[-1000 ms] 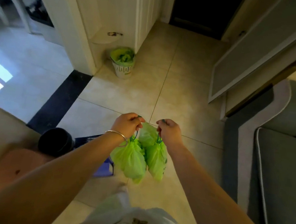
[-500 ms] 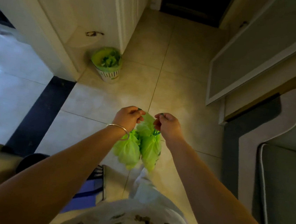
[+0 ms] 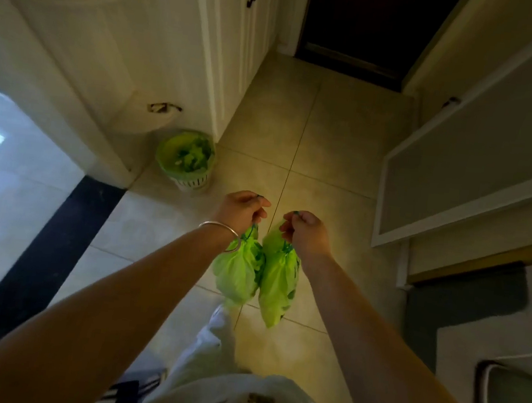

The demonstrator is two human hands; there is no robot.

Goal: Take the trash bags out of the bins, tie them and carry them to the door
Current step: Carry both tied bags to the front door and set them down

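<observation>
Two small bright green trash bags hang side by side above the tiled floor. My left hand (image 3: 243, 210), with a silver bangle on its wrist, is closed on the drawstring of the left bag (image 3: 236, 273). My right hand (image 3: 305, 235) pinches the top of the right bag (image 3: 277, 284). Both bags are cinched at the neck and touch each other. A white slotted bin (image 3: 187, 160) lined with another green bag stands on the floor ahead to the left, by the cabinet corner. The dark door (image 3: 365, 24) is at the end of the hallway.
White cabinets (image 3: 163, 43) line the left of the hallway; a framed grey panel (image 3: 480, 151) leans along the right. A grey sofa edge (image 3: 491, 323) is at right. A dark floor strip (image 3: 45, 253) runs at left. My white trouser leg (image 3: 214, 337) steps forward.
I have walked forward down the hallway with both bags. The bin and the dark door are closer. The stool and dark round object at lower left have dropped out of view.
</observation>
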